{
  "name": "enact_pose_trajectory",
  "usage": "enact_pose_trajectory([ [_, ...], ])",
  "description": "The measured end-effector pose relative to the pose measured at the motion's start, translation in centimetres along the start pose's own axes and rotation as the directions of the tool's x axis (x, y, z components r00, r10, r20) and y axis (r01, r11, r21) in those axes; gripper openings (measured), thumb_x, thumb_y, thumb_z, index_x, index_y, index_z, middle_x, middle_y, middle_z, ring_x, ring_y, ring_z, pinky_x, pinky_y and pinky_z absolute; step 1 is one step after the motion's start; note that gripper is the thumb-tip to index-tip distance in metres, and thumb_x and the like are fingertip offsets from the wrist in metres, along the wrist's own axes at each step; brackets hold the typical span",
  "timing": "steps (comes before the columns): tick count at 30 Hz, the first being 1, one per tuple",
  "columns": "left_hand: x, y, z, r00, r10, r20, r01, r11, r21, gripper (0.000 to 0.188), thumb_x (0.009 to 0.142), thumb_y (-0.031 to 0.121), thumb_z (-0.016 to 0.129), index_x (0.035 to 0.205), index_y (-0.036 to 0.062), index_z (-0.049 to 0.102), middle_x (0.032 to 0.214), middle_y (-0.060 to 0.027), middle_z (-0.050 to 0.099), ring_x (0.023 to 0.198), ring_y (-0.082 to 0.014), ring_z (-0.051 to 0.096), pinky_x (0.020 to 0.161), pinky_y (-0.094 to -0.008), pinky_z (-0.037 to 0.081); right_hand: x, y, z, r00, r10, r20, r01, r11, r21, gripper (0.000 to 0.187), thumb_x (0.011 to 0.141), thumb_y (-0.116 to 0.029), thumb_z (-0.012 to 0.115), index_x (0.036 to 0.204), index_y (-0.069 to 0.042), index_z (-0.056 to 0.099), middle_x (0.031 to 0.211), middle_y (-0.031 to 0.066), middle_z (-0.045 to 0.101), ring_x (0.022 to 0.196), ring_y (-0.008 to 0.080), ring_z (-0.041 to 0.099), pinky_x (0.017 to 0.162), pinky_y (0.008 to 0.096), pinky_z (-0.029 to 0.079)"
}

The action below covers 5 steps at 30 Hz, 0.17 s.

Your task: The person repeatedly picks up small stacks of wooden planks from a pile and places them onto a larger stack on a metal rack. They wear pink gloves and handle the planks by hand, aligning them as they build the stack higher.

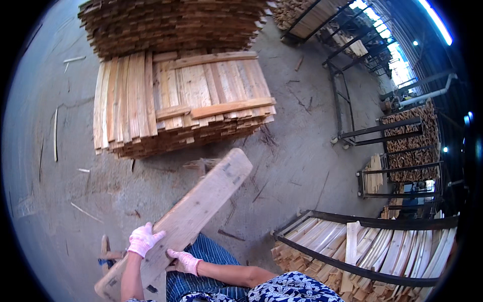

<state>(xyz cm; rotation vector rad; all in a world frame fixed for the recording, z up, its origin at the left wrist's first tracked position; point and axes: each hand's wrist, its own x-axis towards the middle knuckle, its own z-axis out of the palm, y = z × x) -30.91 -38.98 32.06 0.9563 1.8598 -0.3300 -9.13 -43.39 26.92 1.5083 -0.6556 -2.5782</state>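
A long, narrow wooden bench point(206, 199) with rounded ends slants across in front of me, its far end up to the right. Parts that look like its legs show beside both ends. My left hand point(143, 239), in a pale pink glove, is closed on the left edge of the seat, thumb on top. On the opposite edge, nearer my body, my right hand point(183, 262) grips the board in a matching glove; its fingers are partly hidden. Beyond the bench lies a stack of wooden slats point(201, 83), with several loose slats laid crosswise on top.
A taller, darker pile of slats point(176, 25) rises behind that stack. At my right stands a black metal rack point(362, 272) filled with boards. More metal frames point(347, 110) and wood bundles point(410, 143) line the right side. Wood scraps point(85, 212) litter the concrete floor.
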Motion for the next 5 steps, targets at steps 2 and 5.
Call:
enact_pose_trajectory([
  [2, 3.4, 1.0, -0.8, 0.995, 0.104, 0.002, -0.104, 0.994, 0.019, 0.081, 0.082, 0.075, 0.060, 0.115, 0.0020, 0.064, 0.106, -0.0264, 0.071, 0.104, -0.0422, 0.069, 0.087, -0.0517, 0.054, 2.9, -1.7, -0.8, 0.995, -0.087, 0.049, 0.086, 0.996, 0.033, 0.052, 0.096, -0.030, 0.071, 0.140, -0.009, 0.052, 0.142, 0.0126, 0.055, 0.138, 0.0369, 0.043, 0.115, 0.0676, 0.028],
  [5, 9.0, 2.8, -2.0, 0.975, 0.220, 0.002, -0.220, 0.972, 0.082, 0.081, 0.085, 0.075, 0.057, 0.119, 0.0022, 0.063, 0.111, -0.0251, 0.071, 0.107, -0.0424, 0.068, 0.091, -0.0503, 0.053, 5.9, -5.6, -0.9, 0.961, -0.238, 0.141, 0.242, 0.970, -0.011, 0.053, 0.097, -0.034, 0.069, 0.142, -0.013, 0.050, 0.139, 0.0091, 0.056, 0.132, 0.0303, 0.048, 0.112, 0.0663, 0.033],
])
